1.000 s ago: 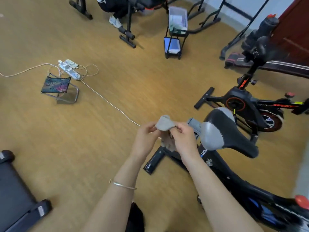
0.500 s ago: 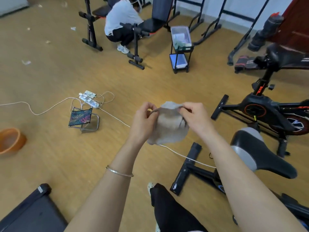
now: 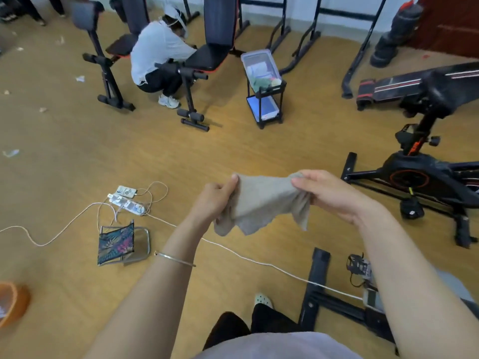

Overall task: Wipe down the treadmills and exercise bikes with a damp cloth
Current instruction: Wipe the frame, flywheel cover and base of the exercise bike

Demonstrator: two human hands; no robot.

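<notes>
**Two hands hold a grey cloth spread in the air over a gym floor.**

A wooden floor [image 3: 77, 151] fills the view. A black exercise bike [image 3: 420, 177] stands at the right, well apart from the weight benches [image 3: 207, 58] at the far side, where a person in a white top [image 3: 155, 53] crouches. A small black cart [image 3: 267, 99] with a clear box on top stands near the benches. The cloth [image 3: 261, 203] hangs between the hands, near the bike but not touching it. The left hand [image 3: 215, 198] grips its left top corner, fingers curled and thumb pressed against the fabric. The right hand [image 3: 329, 193] pinches the right top corner between thumb and fingers. Lower left are a folding stool [image 3: 116, 242] and a power strip [image 3: 127, 202], and a white cable [image 3: 259, 261] runs under the arms. A thin bracelet [image 3: 176, 259] circles the left wrist.
</notes>
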